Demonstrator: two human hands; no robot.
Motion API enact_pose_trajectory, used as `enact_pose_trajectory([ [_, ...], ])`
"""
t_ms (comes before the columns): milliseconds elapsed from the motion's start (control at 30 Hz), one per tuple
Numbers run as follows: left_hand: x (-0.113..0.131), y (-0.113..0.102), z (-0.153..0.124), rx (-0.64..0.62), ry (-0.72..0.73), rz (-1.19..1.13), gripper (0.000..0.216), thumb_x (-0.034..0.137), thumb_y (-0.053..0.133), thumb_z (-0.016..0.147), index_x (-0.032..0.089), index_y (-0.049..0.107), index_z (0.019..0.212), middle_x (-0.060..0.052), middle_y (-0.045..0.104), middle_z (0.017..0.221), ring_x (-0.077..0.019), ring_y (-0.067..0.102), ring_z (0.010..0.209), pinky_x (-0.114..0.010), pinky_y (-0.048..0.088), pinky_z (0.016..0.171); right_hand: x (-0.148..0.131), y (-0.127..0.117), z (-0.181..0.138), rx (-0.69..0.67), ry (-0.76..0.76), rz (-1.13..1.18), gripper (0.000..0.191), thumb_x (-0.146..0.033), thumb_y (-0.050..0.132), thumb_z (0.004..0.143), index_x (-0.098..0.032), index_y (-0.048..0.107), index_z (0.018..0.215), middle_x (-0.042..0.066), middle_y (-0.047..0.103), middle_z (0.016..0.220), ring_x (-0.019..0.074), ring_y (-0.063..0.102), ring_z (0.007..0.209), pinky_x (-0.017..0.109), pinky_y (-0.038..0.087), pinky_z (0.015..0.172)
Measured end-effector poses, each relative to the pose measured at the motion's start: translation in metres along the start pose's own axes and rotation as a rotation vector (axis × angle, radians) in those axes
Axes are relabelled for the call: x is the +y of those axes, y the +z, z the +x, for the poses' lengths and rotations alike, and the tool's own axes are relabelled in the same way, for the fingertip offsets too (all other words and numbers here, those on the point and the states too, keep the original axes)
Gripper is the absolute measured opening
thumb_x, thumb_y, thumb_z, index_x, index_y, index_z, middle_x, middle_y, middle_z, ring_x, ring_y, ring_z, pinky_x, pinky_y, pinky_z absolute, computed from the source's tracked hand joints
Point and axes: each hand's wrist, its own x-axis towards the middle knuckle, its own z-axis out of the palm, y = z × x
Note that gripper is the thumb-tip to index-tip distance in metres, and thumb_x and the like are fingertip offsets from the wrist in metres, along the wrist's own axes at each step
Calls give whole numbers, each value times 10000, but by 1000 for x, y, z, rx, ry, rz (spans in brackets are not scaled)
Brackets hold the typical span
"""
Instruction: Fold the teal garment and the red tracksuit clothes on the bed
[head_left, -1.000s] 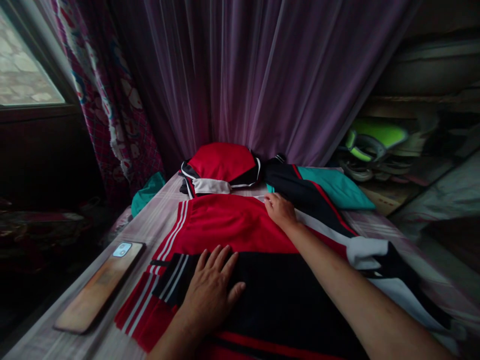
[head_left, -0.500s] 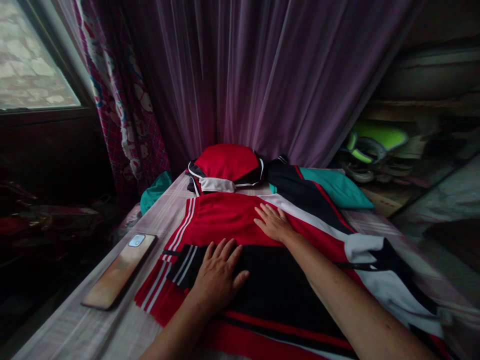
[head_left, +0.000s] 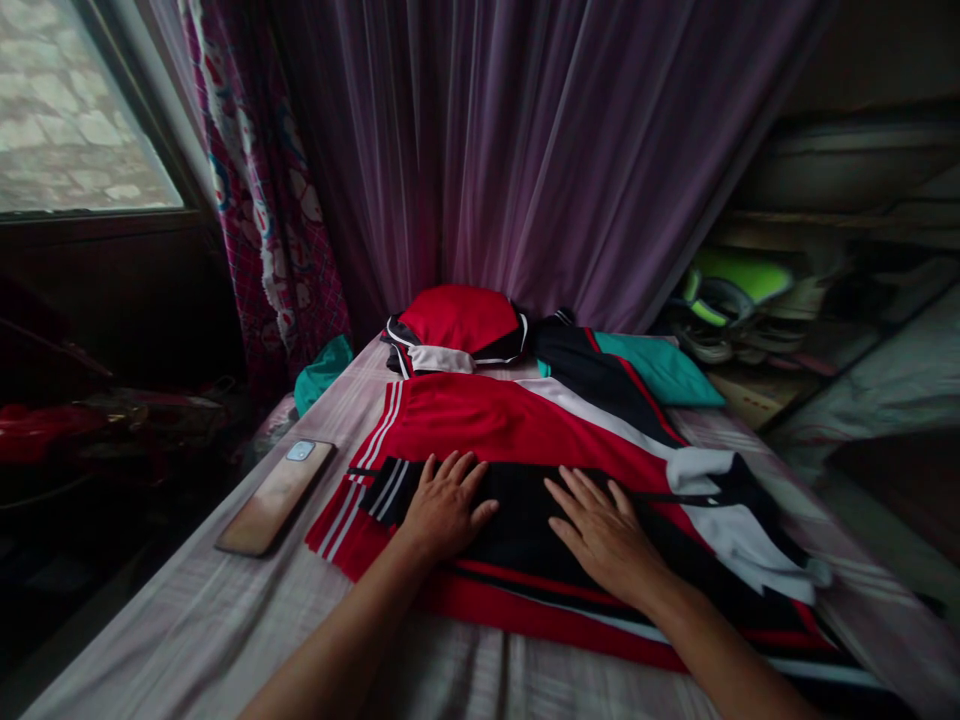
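My left hand (head_left: 448, 510) lies flat on the black part of a jacket (head_left: 517, 510), close to its striped cuff, with the fingers spread. Farther right, my right hand (head_left: 600, 525) rests palm down on the same black fabric, its fingers apart. The black sleeve lies across the red body (head_left: 465, 415) of the garment, which is spread flat. White double stripes run along the red hem at the left. A white and black section (head_left: 739, 545) is bunched at the right. Neither hand grips the cloth.
A phone (head_left: 277, 498) lies face down at the left on the plaid sheet (head_left: 187, 610). Behind the jacket sit a folded red bundle (head_left: 457, 318) and teal cloth (head_left: 660, 368) partly under black fabric. A purple curtain (head_left: 510, 170) hangs at the back; shoes (head_left: 705, 335) stand on a shelf.
My right hand has moved from the red fabric toward me onto the black sleeve. My left hand stays on the black fabric near the cuff. The camera view has shifted slightly.
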Motion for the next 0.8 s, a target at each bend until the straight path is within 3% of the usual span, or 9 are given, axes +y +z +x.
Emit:
enact_pose_trajectory([
  [167, 5, -5, 2, 7, -8, 2, 548, 545, 390, 979, 275, 474, 1449, -87, 478, 1523, -287, 388, 1428, -578, 258, 1178, 9, 13, -12, -12, 106, -42, 508, -437, 385, 967, -273, 525, 1427, 98, 440, 1541, 283, 393, 1422, 592, 265, 1150],
  [300, 3, -31, -7, 77, -19, 14, 457, 422, 414, 993, 228, 542, 1386, -85, 521, 1487, -257, 441, 1392, -481, 315, 1171, 5, 9, -9, 4, 96, -37, 488, -417, 382, 971, -260, 553, 1400, 94, 469, 1522, 267, 413, 1410, 567, 280, 1150],
  [433, -20, -69, -33, 200, -260, 113, 380, 318, 399, 992, 210, 612, 1288, -91, 645, 1328, -222, 589, 1216, -357, 415, 1074, 5, 8, -13, 67, 97, -17, 458, -379, 388, 971, -233, 606, 1346, 110, 539, 1462, 268, 467, 1370, 548, 315, 1134],
  [567, -51, -84, -56, 89, -504, 192, 345, 392, 494, 944, 194, 661, 1172, -125, 722, 1145, -261, 651, 1074, -358, 473, 933, 9, 10, -20, 151, 98, -8, 415, -354, 407, 959, -237, 670, 1258, 120, 605, 1392, 277, 528, 1312, 539, 365, 1096],
  [667, -63, -82, -59, -14, -532, 162, 343, 443, 500, 931, 187, 703, 1034, -125, 736, 1087, -266, 657, 1067, -338, 468, 895, 14, 10, -29, 207, 110, -22, 389, -350, 430, 949, -241, 700, 1207, 118, 628, 1362, 283, 554, 1281, 532, 382, 1084],
  [800, -62, -79, -55, -21, -535, 130, 340, 473, 511, 914, 203, 708, 981, -121, 739, 1069, -273, 666, 1047, -337, 472, 829, 21, 12, -41, 253, 127, -31, 382, -344, 430, 949, -241, 712, 1184, 119, 649, 1333, 281, 578, 1253, 505, 419, 1057],
])
